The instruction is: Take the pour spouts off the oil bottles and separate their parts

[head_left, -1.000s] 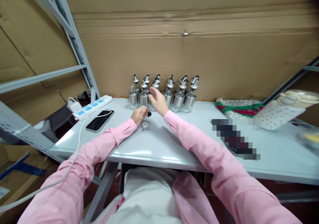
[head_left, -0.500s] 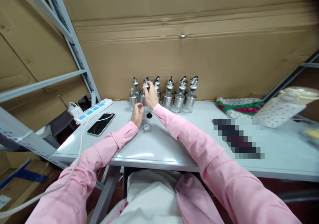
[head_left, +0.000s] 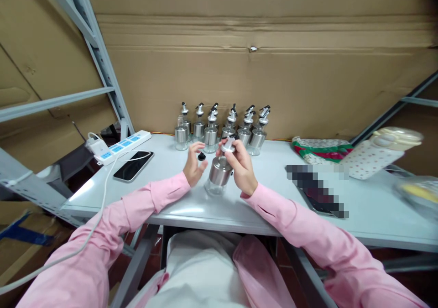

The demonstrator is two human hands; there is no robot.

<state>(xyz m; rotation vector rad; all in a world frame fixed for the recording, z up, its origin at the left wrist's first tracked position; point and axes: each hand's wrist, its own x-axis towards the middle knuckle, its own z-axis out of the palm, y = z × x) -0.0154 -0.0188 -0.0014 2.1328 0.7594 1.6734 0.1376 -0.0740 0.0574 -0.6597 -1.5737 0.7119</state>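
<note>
My right hand (head_left: pixel 242 164) is closed round the silver-and-black pourer top of an oil bottle (head_left: pixel 221 170), which has a steel sleeve and a clear glass base. The bottle leans slightly; whether its base touches the table I cannot tell. Left of it, my left hand (head_left: pixel 194 165) is held with curved fingers apart and nothing in them. A small black stopper-like piece (head_left: pixel 201 156) shows just beyond the left thumb. Behind the hands stand several similar bottles (head_left: pixel 258 138) with pourers. At the row's left front, one bottle (head_left: pixel 181 135) has a bare glass neck.
On the table's left lie a phone (head_left: pixel 134 166) and a white power strip (head_left: pixel 125 147), whose cable crosses my left sleeve. To the right are a blurred-out dark object (head_left: pixel 316 190), a patterned pouch (head_left: pixel 321 149) and a dotted flask (head_left: pixel 372 157). Cardboard (head_left: pixel 239 70) backs the table.
My right hand has brought a bottle from the row toward me, near the table's front. My left hand has shifted slightly and spread its fingers. The pale disc on the table no longer shows.
</note>
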